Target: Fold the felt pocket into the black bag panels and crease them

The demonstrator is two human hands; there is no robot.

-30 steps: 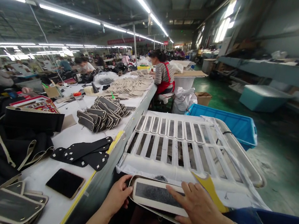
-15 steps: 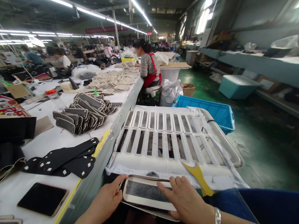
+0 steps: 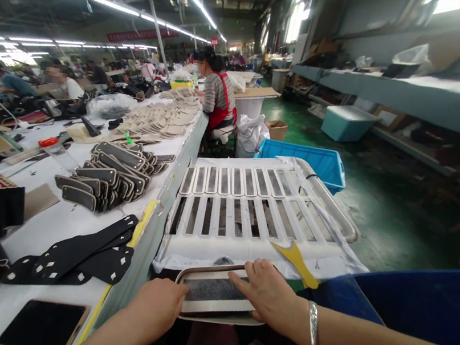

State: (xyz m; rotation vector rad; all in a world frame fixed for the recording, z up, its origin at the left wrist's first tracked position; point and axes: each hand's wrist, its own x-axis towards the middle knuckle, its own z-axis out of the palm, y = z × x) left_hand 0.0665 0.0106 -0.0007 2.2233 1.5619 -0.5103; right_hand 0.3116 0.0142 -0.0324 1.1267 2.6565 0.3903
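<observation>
A flat oblong piece [image 3: 212, 290] with rounded corners, a pale border and a dark grey middle lies low in front of me, above my lap. My left hand [image 3: 160, 305] pinches its left end, the fingertips hidden behind my knuckles. Over its right end lies my right hand [image 3: 270, 294], gripping the edge with the index finger stretched across the face. Just beyond stands a white slotted rack [image 3: 201, 249], its far row holding several similar oblong pieces [image 3: 237, 180]. A yellow forked tool [image 3: 300, 264] rests on the rack's near right corner.
On the white table [image 3: 78, 230] at left are stacked grey strips [image 3: 103, 177], black studded straps [image 3: 79, 254] and a phone [image 3: 43, 324]. Blue bins stand at the right [image 3: 431, 300] and behind the rack [image 3: 301, 155]. A co-worker in a red apron [image 3: 223, 105] sits farther along.
My view has turned slightly right, shifting the scene leftward. My left hand has turned its knuckles up at the piece's left end, which now sits tilted. The right hand keeps its place on it.
</observation>
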